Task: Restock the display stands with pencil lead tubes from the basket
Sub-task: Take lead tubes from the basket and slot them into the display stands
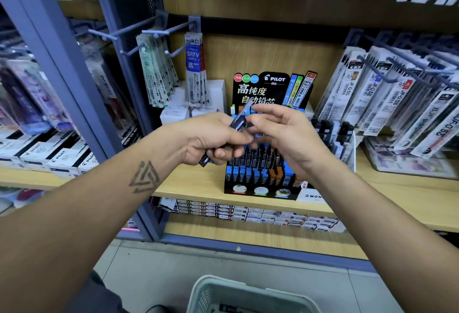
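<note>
Together, left hand [211, 138] grips lead tubes [237, 121]; right hand [280, 128] pinches their tip.

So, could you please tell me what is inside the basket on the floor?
In the basket, only one dark packet shows at the bottom edge. The picture cuts off most of the inside, so any remaining lead tubes cannot be seen.

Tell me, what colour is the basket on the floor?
The basket is a pale grey-green, seen at the bottom of the head view.

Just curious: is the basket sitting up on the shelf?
No, the basket sits on the floor below the shelf, near the person's feet.
</note>
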### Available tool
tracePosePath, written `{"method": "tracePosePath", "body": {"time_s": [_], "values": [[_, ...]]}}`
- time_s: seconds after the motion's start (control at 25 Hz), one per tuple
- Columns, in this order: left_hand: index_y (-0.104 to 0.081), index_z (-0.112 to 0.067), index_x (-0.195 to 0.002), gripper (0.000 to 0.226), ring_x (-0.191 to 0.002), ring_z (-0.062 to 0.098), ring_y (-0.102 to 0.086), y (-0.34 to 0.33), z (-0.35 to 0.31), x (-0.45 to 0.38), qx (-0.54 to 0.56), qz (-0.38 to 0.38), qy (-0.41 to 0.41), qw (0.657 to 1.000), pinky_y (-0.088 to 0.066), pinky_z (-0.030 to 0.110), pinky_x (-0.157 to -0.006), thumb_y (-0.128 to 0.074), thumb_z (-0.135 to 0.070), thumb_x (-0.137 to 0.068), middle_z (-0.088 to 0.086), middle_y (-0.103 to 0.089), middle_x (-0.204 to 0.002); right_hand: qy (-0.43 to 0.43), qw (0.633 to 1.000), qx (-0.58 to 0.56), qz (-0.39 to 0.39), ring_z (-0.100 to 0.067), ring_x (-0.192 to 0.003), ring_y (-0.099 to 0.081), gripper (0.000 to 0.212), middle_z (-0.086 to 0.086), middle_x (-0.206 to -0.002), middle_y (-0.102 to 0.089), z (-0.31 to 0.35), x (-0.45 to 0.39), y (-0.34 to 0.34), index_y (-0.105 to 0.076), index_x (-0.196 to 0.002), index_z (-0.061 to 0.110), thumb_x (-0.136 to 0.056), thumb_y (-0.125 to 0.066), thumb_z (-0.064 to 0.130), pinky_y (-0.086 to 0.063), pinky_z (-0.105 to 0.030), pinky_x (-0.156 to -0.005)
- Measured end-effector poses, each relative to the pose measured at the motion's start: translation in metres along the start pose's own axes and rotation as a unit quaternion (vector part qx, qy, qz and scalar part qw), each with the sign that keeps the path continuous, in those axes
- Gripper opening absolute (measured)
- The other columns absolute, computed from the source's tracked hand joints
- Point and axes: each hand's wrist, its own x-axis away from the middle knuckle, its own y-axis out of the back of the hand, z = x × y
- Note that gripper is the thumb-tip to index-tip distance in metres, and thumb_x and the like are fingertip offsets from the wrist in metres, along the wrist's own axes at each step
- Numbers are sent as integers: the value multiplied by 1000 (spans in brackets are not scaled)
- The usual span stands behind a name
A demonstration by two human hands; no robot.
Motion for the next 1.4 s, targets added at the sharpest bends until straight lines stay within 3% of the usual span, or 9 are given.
{"method": "tracePosePath", "body": {"time_s": [0.08,0.24,0.4,0.56,0.76,0.92,1.04,1.24,1.4], "values": [[-65,0,-104,18,-33,4,-31,-10,0,0,-17,59,11,998,-15,16,-39,-54,-14,-102,4,-50,-59,-8,996,-86,35,-20,-92,-70,29,-13,-105,-74,3,2,2,-65,-123,6,-94,-64,4,-56,-33,-76],[-66,1,-107,18,-33,4,-31,-20,-2,-3,-36,98,11,995,-16,17,-41,-58,-14,-100,4,-49,-59,16,994,-105,27,-21,-82,-70,22,-16,-90,-74,6,5,17,-71,-111,3,-89,-67,-1,-55,-29,-74],[-65,-3,-102,11,-33,6,-32,-16,-5,-6,-55,73,12,996,-17,17,-40,-61,-13,-99,6,-52,-59,12,994,-96,-60,-18,-72,-67,22,-15,-88,-76,7,4,35,-70,-109,-1,-87,-71,0,-55,-27,-70],[-65,2,-109,18,-33,6,-33,-8,-5,-11,-31,33,-3,999,-16,16,-39,-56,-12,-101,12,-62,-70,14,994,-67,-90,-19,-71,-66,27,-18,-90,-76,5,5,54,-67,-114,-1,-88,-71,3,-56,-27,-70],[-63,-4,-98,13,-34,6,-33,-28,-9,-20,5,7,-39,999,-22,14,-36,-58,-15,-101,23,-71,-88,42,996,-2,-75,-21,-72,-69,21,-23,-85,-74,4,8,55,-72,-107,2,-87,-73,2,-60,-30,-72],[-61,-2,-99,12,-32,5,-33,-37,-11,-26,23,-30,-65,997,-23,14,-37,-58,-13,-101,24,-73,-89,5,994,-87,-62,-23,-78,-69,31,-18,-86,-71,5,9,54,-67,-115,-2,-85,-72,-2,-59,-33,-79],[-57,-2,-95,11,-31,5,-33,-39,-12,-28,30,-33,-60,997,-23,14,-36,-58,-11,-101,25,-74,-93,-16,997,-71,-24,-28,-87,-70,16,-22,-93,-71,2,10,48,-70,-100,2,-85,-71,-3,-58,-39,-87],[-61,-1,-101,12,-32,7,-34,-22,-19,-25,17,-75,-94,993,-24,16,-37,-59,-13,-100,23,-74,-85,8,990,136,24,-16,-64,-63,17,-7,-78,-71,4,9,50,-75,-107,11,-94,-66,5,-53,-26,-58],[-57,-3,-95,6,-32,8,-35,-17,-14,-25,25,-122,-99,987,-23,16,-37,-59,-8,-99,20,-71,-72,5,996,93,-12,-19,-67,-69,12,-19,-80,-73,6,8,47,-73,-96,-2,-84,-75,-1,-58,-25,-65]]}}
